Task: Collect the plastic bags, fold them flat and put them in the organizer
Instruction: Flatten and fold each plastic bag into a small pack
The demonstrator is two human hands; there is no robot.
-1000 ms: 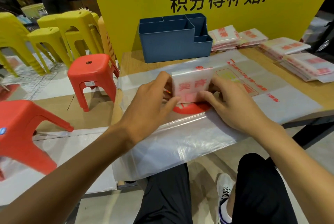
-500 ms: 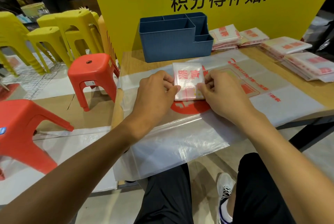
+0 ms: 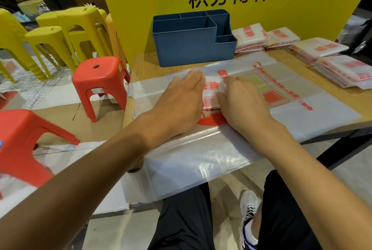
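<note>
Hands: 2, both grips flat-open, left hand [image 3: 181, 96] and right hand [image 3: 241, 98] pressing folded bag [image 3: 211, 90] | organizer [image 3: 193, 38]: 1

folded bag [image 3: 211, 96] mostly hidden under both hands, rightmost bag stack [image 3: 348, 72] cut off

Bright even indoor light, soft shadows, wide-angle edge bending, slight blur

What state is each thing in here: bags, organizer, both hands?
Folded bag: folded small, flat under both hands.
Large bag: spread unfolded across the table.
Organizer: upright, no bags visible inside.
Folded stacks: piled right of organizer.
Left hand: flat, pressing.
Right hand: pressing.
</note>
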